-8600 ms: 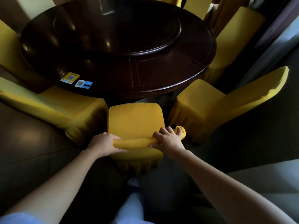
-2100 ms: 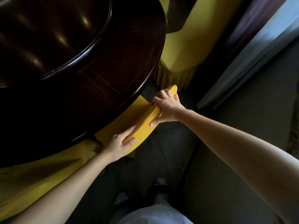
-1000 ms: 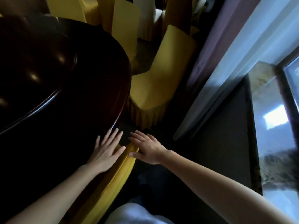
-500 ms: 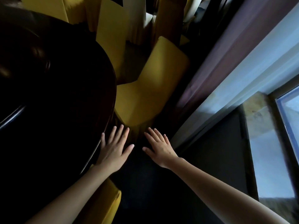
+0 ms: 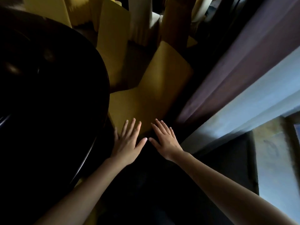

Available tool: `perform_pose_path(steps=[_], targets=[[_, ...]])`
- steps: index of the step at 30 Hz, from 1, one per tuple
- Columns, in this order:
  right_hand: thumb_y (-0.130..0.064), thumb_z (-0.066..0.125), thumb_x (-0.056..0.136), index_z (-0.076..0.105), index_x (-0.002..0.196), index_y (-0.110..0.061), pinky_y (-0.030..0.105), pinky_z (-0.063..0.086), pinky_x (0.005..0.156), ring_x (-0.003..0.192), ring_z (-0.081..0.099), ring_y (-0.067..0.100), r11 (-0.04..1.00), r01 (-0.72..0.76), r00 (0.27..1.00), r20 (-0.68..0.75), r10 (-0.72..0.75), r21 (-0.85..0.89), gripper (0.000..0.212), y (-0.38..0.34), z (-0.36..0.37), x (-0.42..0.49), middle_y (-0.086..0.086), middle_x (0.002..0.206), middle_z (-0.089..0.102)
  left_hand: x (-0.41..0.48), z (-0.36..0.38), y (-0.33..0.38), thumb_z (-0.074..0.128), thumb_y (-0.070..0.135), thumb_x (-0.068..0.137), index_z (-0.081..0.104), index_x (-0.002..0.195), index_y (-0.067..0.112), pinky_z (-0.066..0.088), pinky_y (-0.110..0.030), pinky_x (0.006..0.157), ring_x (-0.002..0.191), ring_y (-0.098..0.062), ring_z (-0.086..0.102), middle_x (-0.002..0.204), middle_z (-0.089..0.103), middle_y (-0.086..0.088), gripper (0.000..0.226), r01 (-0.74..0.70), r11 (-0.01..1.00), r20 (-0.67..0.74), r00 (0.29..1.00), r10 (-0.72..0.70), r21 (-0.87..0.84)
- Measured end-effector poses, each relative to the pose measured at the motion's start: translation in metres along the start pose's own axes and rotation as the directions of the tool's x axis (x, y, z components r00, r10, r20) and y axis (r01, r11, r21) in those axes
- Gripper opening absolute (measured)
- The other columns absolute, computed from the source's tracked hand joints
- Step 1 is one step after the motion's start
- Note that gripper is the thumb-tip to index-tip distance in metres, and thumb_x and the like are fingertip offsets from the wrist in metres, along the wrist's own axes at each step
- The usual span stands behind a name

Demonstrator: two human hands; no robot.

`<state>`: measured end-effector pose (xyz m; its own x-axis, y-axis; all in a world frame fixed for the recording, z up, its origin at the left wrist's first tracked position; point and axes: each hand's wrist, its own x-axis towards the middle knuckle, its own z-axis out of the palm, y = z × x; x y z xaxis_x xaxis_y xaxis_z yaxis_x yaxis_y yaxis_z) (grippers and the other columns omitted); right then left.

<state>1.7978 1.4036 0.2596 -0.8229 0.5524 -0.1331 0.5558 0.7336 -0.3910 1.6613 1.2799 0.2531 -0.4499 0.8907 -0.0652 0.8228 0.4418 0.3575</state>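
Table (image 5: 48,95), dark, round and glossy, fills the left side; only a thin bright line along its rim reads clearly. Curtain (image 5: 235,70), purple-grey, hangs well right of the table, running from top right down toward the middle. Sheer (image 5: 263,101), pale blue-white, lies just beside the curtain, farther from the table. Window (image 5: 272,159) sits farthest right of the table, blurred. Chair (image 5: 146,101), yellow cover, stands just right of the table rim, seat close to the rim, back tilted up and away toward the curtain. More chairs (image 5: 113,38), yellow, crowd beyond the table at the top, one with its back nearly against the rim; details are smeared. Floor between table and curtain is too dark to read. Both forearms come in from the bottom, right of the table. Left hand (image 5: 128,143) is flat, palm down, fingers straight and spread wide, holding nothing. Its little-finger side sits next to the table rim, and its fingertips overlap the near edge of the chair seat. Right hand (image 5: 165,140) is also flat, spread wide and holding nothing. It is farther from the table than the left, fingertips at the chair's near corner. Thumb tips nearly meet. Cannot tell whether either hand touches the chair.
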Motion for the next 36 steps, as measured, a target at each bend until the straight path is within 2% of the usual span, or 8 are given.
perform_pose_path(steps=[4, 9, 13, 18, 21, 25, 33, 36], targets=[[-0.054, 0.033, 0.095, 0.011, 0.150, -0.030, 0.043, 0.001, 0.118, 0.145, -0.010, 0.012, 0.998, 0.043, 0.999, -0.001, -0.043, 0.040, 0.064, 0.033, -0.024, 0.036, -0.006, 0.160, 0.000, 0.045, -0.005, 0.020, 0.019, 0.060, 0.091, -0.003, 0.148, 0.032, -0.011, -0.050, 0.112, 0.142, -0.012, -0.019, 0.158, -0.012, 0.007, 0.067, 0.053, 0.998, -0.003, 0.999, -0.053, 0.016], [-0.053, 0.033, 0.095, 0.009, 0.150, -0.031, 0.040, -0.001, 0.117, 0.144, -0.011, 0.010, 0.989, 0.096, 0.995, -0.044, -0.092, 0.111, 0.063, 0.072, -0.060, 0.078, -0.007, 0.159, -0.003, 0.103, -0.013, 0.056, 0.012, 0.065, 0.089, -0.005, 0.147, 0.034, -0.018, -0.047, 0.109, 0.141, -0.012, -0.022, 0.157, -0.014, 0.008, 0.068, 0.049, 0.997, 0.010, 0.999, -0.050, 0.067], [-0.050, 0.034, 0.097, 0.009, 0.150, -0.029, 0.044, 0.003, 0.118, 0.145, -0.012, 0.012, 0.977, 0.125, 0.990, -0.091, -0.111, 0.175, 0.062, 0.096, -0.084, 0.103, -0.005, 0.160, -0.003, 0.142, -0.011, 0.082, 0.008, 0.067, 0.087, -0.008, 0.146, 0.035, -0.024, -0.044, 0.103, 0.133, -0.008, -0.031, 0.156, -0.018, 0.009, 0.069, 0.021, 0.994, 0.063, 0.998, -0.028, 0.111], [-0.040, 0.040, 0.098, 0.011, 0.150, -0.024, 0.044, 0.005, 0.118, 0.145, -0.009, 0.016, 0.932, 0.126, 0.987, -0.137, -0.084, 0.340, 0.062, 0.133, -0.103, 0.124, -0.001, 0.160, -0.002, 0.188, -0.008, 0.100, 0.010, 0.068, 0.087, -0.011, 0.146, 0.033, -0.023, -0.045, 0.102, 0.132, -0.010, -0.034, 0.155, -0.022, 0.009, 0.072, -0.034, 0.983, 0.103, 0.995, 0.016, 0.179], [-0.038, 0.040, 0.098, 0.010, 0.151, -0.023, 0.043, 0.002, 0.118, 0.145, -0.012, 0.016, 0.930, 0.073, 0.990, -0.136, -0.025, 0.361, 0.062, 0.154, -0.109, 0.136, -0.001, 0.159, -0.004, 0.208, -0.007, 0.102, 0.011, 0.068, 0.087, -0.010, 0.146, 0.033, -0.022, -0.046, 0.104, 0.133, -0.009, -0.033, 0.155, -0.022, 0.009, 0.072, -0.050, 0.982, 0.110, 0.993, 0.031, 0.180], [-0.034, 0.041, 0.099, 0.012, 0.150, -0.022, 0.036, 0.000, 0.117, 0.145, -0.010, 0.017, 0.913, 0.030, 0.984, -0.171, 0.044, 0.406, 0.060, 0.178, -0.116, 0.163, 0.002, 0.159, 0.000, 0.239, -0.005, 0.102, 0.011, 0.069, 0.086, -0.011, 0.146, 0.033, -0.018, -0.049, 0.107, 0.134, -0.010, -0.032, 0.155, -0.022, 0.009, 0.073, -0.032, 0.987, 0.125, 0.992, 0.012, 0.159], [-0.013, 0.051, 0.096, 0.035, 0.142, -0.012, 0.032, 0.018, 0.113, 0.141, 0.022, 0.024, 0.938, 0.066, 0.892, -0.442, 0.098, 0.341, 0.049, 0.235, -0.139, 0.224, 0.012, 0.151, 0.031, 0.334, 0.011, 0.106, 0.009, 0.069, 0.086, -0.016, 0.146, 0.032, -0.013, -0.052, 0.111, 0.140, -0.017, -0.024, 0.155, -0.023, 0.006, 0.075, -0.035, 0.994, 0.190, 0.982, 0.016, 0.099], [-0.015, 0.049, 0.097, 0.036, 0.142, -0.010, 0.031, 0.017, 0.112, 0.141, 0.021, 0.024, 0.927, -0.044, 0.874, -0.435, 0.216, 0.373, 0.048, 0.258, -0.150, 0.251, 0.011, 0.151, 0.030, 0.380, 0.013, 0.109, 0.010, 0.068, 0.088, -0.017, 0.146, 0.030, -0.011, -0.051, 0.112, 0.142, -0.020, -0.019, 0.156, -0.021, 0.003, 0.074, -0.034, 0.998, 0.244, 0.970, 0.023, 0.044]])
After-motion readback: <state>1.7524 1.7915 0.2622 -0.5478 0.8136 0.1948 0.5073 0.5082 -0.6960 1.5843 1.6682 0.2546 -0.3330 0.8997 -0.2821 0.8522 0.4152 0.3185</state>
